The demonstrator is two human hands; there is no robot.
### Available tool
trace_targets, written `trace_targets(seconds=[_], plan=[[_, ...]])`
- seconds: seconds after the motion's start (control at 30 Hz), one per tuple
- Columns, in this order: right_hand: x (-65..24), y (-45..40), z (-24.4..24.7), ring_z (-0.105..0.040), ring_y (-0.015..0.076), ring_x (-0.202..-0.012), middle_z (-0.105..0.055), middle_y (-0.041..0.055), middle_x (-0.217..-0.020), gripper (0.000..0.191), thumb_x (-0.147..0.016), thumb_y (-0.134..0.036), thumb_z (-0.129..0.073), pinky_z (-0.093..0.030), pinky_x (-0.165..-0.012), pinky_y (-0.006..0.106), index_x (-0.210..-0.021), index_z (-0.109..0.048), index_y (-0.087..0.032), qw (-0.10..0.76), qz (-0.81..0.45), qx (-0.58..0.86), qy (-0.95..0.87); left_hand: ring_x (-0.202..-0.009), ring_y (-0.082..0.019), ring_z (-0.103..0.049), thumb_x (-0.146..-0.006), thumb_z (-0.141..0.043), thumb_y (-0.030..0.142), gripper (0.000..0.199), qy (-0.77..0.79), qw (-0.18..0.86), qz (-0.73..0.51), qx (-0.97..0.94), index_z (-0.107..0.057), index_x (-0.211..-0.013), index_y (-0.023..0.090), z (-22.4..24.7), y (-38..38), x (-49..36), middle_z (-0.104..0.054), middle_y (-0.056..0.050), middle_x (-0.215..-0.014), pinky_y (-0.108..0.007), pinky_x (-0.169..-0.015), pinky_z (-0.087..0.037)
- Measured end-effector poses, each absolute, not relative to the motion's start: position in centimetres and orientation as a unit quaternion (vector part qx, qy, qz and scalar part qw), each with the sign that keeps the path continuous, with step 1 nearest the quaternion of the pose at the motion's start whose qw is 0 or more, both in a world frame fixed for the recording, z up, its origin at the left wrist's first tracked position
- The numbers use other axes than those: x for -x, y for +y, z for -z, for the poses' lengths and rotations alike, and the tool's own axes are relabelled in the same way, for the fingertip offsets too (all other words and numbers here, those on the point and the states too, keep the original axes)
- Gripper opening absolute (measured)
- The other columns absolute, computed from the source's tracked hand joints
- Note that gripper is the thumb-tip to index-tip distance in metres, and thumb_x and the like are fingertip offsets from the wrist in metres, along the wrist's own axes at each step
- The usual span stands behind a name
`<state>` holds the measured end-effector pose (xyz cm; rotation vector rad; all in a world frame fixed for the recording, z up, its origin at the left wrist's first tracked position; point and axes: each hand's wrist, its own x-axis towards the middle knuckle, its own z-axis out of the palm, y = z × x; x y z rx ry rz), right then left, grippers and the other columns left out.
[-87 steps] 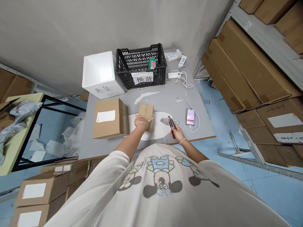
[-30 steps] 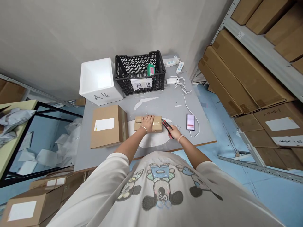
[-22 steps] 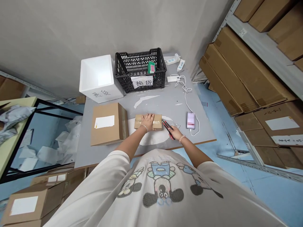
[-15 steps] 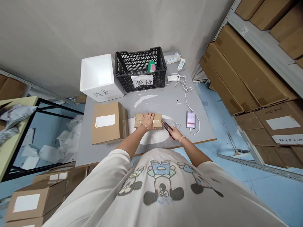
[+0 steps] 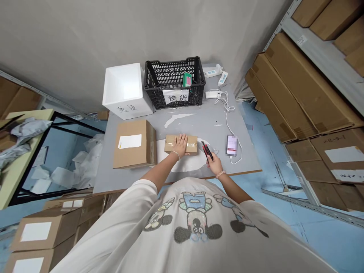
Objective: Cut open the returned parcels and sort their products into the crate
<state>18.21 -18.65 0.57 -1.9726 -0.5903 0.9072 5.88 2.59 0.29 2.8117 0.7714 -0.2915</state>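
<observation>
A small cardboard box (image 5: 193, 145), with clear tape along its seam, lies on the grey table. My left hand (image 5: 180, 145) rests flat on top of it, fingers stretched out and thumb along the near edge. My right hand (image 5: 215, 164) is closed round a black and red utility knife (image 5: 207, 151), just right of the box. The knife's tip points up and away from me, with a small gap between it and the box's right end. Beneath the box is a pale white patch (image 5: 182, 166) on the tabletop.
Left of the small box stands a larger carton (image 5: 131, 153) with a white label. Behind are a white foam box (image 5: 129, 108) and a black crate (image 5: 153, 99) holding a green box (image 5: 187, 79). To the right lie a charging phone (image 5: 231, 145), a cable and power strips (image 5: 212, 94).
My right hand has drawn the knife away from the box's right end and turned it more upright. My left hand stays on the box. The whole view has shifted slightly.
</observation>
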Motion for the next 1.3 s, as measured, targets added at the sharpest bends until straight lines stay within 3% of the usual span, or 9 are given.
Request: trace_targets(seconds=[0.1, 0.2, 0.33, 0.47, 0.67, 0.97, 1.3], plan=[[-18.5, -16.2, -1.6, -0.062, 0.0169, -0.061, -0.068, 0.0039, -0.081, 0.031, -0.095, -0.041, -0.041, -0.049, -0.061, 0.027, -0.111, -0.059, -0.021, 0.361, -0.312, 0.797, -0.371, -0.149, -0.037, -0.008, -0.078, -0.072, 0.045, 0.099, 0.315, 0.091, 0.063, -0.942, -0.017, -0.155, 0.018, 0.2, 1.0, -5.5, -0.010, -0.021, -0.161, -0.060, -0.116, -0.011], [-18.6, -12.7, -2.8, -0.065, 0.0225, -0.089, -0.069, 0.0097, -0.102, 0.030, -0.095, -0.032, -0.044, -0.048, -0.078, 0.030, -0.118, -0.059, -0.019, 0.257, -0.257, 0.793, -0.489, -0.148, -0.039, -0.011, -0.081, -0.068, 0.042, 0.084, 0.346, 0.103, 0.029, -0.932, -0.028, -0.152, 0.022, 0.6, 0.3, -4.4, -0.012, -0.020, -0.161, -0.066, -0.113, -0.014], [-18.5, -9.1, -4.0, -0.061, 0.0250, -0.105, -0.065, 0.0137, -0.117, 0.032, -0.096, -0.027, -0.045, -0.043, -0.087, 0.030, -0.124, -0.058, -0.017, 0.144, -0.229, 0.785, -0.557, -0.143, -0.033, -0.029, -0.089, -0.057, 0.037, 0.060, 0.315, 0.145, -0.021, -0.938, -0.042, -0.143, 0.015, 0.8, 1.1, -1.3, -0.037, -0.021, -0.150, -0.057, -0.117, -0.017], [-18.5, -7.0, -4.8, -0.061, 0.0247, -0.103, -0.063, 0.0149, -0.120, 0.031, -0.097, -0.028, -0.044, -0.043, -0.085, 0.030, -0.120, -0.060, -0.016, 0.085, -0.220, 0.768, -0.595, -0.137, -0.033, -0.037, -0.090, -0.048, 0.025, 0.051, 0.362, 0.121, -0.047, -0.923, -0.046, -0.140, 0.016, 1.6, 1.6, 2.0, -0.048, -0.020, -0.140, -0.056, -0.118, -0.016], [-16.7, -3.2, -5.5, -0.063, 0.0262, -0.098, -0.066, 0.0156, -0.113, 0.030, -0.095, -0.030, -0.047, -0.043, -0.082, 0.031, -0.118, -0.061, -0.016, 0.030, -0.228, 0.727, -0.647, -0.146, -0.032, -0.025, -0.081, -0.047, 0.007, 0.064, 0.385, 0.131, -0.042, -0.913, -0.042, -0.144, 0.017, 3.5, 0.2, 3.2, -0.036, -0.020, -0.152, -0.057, -0.116, -0.022], [-14.6, 0.4, -6.1, -0.065, 0.0277, -0.094, -0.070, 0.0172, -0.103, 0.028, -0.095, -0.029, -0.048, -0.044, -0.086, 0.034, -0.114, -0.063, -0.014, -0.004, -0.238, 0.703, -0.670, -0.146, -0.034, -0.023, -0.084, -0.046, 0.006, 0.058, 0.376, 0.145, -0.057, -0.913, -0.044, -0.141, 0.015, 3.1, 0.0, 3.0, -0.031, -0.025, -0.154, -0.056, -0.114, -0.027], [-14.2, 1.3, -8.2, -0.066, 0.0257, -0.101, -0.070, 0.0135, -0.112, 0.036, -0.097, -0.033, -0.041, -0.047, -0.087, 0.032, -0.126, -0.058, -0.017, -0.116, -0.242, 0.687, -0.675, -0.142, -0.032, -0.032, -0.085, -0.042, 0.003, 0.054, 0.371, 0.102, -0.075, -0.920, -0.045, -0.138, 0.016, 3.2, 0.0, 2.8, -0.039, -0.024, -0.149, -0.053, -0.111, -0.034]])
